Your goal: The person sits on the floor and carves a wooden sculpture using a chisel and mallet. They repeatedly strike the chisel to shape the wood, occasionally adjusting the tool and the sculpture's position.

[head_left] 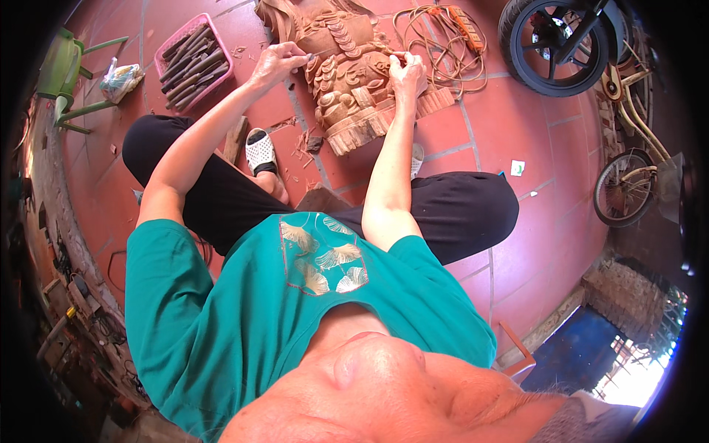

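Note:
A carved wooden sculpture (346,70) lies on the tiled floor in front of me, with rounded relief forms and a rough, chipped base toward me. My left hand (278,65) is at its left side, thumb and fingers pinched together; a small greyish bit shows at the fingertips, too small to name. My right hand (408,77) is closed at the carving's right edge, with its fingertips touching or just beside the wood. Whatever it holds, if anything, is hidden by the fingers.
A pink basket (193,62) of chisel-like tools stands to the left, near a green plastic chair (63,66) and a plastic bag (122,81). An orange power strip (465,29) with coiled cable lies at right. Beyond are a motorbike wheel (509,52) and a bicycle (626,189).

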`<move>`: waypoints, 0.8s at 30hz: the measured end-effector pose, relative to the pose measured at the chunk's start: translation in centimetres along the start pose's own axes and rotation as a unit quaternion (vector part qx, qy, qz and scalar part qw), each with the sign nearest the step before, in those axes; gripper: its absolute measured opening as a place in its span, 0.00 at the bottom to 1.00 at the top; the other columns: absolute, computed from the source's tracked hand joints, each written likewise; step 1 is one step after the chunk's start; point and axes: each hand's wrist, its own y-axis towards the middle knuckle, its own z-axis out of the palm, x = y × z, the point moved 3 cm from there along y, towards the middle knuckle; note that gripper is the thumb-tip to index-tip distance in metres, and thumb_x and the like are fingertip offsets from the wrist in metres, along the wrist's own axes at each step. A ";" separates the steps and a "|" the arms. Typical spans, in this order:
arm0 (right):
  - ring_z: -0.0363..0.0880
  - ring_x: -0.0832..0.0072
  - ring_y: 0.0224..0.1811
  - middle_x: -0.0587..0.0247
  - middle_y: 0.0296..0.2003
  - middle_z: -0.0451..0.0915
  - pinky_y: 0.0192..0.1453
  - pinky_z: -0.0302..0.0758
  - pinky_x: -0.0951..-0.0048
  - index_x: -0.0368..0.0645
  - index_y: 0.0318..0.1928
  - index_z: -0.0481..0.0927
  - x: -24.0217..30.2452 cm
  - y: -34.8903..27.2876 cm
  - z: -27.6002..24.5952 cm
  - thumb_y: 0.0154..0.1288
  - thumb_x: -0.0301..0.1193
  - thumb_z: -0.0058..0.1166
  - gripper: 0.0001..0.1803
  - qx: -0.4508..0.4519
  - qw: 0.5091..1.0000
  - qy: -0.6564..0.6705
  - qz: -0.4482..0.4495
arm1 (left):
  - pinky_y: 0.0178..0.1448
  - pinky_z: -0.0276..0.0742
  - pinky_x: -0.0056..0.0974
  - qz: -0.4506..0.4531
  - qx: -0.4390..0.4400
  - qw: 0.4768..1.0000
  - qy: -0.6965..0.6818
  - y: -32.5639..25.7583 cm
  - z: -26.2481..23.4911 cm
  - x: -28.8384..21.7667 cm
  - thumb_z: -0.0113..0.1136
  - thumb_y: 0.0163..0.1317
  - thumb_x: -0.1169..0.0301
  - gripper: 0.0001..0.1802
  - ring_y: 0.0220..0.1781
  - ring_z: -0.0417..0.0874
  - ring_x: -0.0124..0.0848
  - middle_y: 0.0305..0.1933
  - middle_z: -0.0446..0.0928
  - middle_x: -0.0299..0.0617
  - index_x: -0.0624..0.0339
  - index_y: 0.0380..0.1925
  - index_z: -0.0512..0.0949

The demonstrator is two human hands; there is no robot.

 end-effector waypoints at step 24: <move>0.79 0.59 0.42 0.63 0.34 0.80 0.44 0.77 0.57 0.55 0.31 0.86 0.9 -0.2 -0.7 0.53 0.37 0.64 0.05 -0.016 1.000 -0.015 0.000 | 0.36 0.77 0.44 0.253 -0.092 0.917 0.294 -1.6 1.8 -1.8 0.60 0.62 0.61 0.09 0.33 0.83 0.44 0.27 0.81 0.42 0.54 0.35 0.77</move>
